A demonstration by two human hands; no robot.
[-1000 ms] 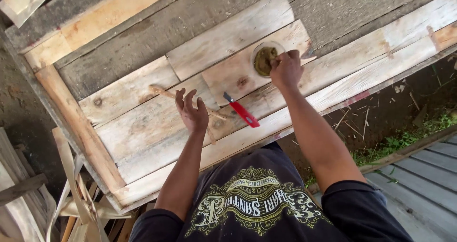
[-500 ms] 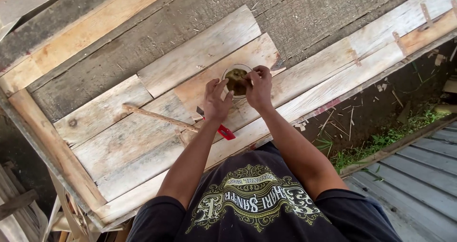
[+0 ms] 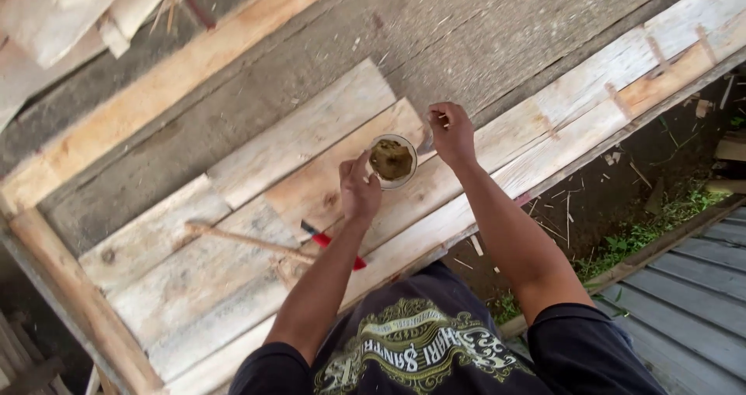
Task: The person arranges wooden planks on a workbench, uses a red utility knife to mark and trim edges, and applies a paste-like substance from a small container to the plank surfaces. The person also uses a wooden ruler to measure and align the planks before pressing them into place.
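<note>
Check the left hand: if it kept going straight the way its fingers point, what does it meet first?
Probably the round container of brownish paste. The left hand sits just below-left of it, fingers aimed up-right at its rim, thumb almost there. Contact isn't clear from this head view.

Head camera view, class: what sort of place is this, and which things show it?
Probably an outdoor woodworking spot. The left hand steadies a small round container of brownish paste on rough pale wooden planks; bare soil with grass and grey corrugated metal sheeting lie alongside.

Black short-sleeved T-shirt [image 3: 435,348] with gold emblem, bare forearms
</note>
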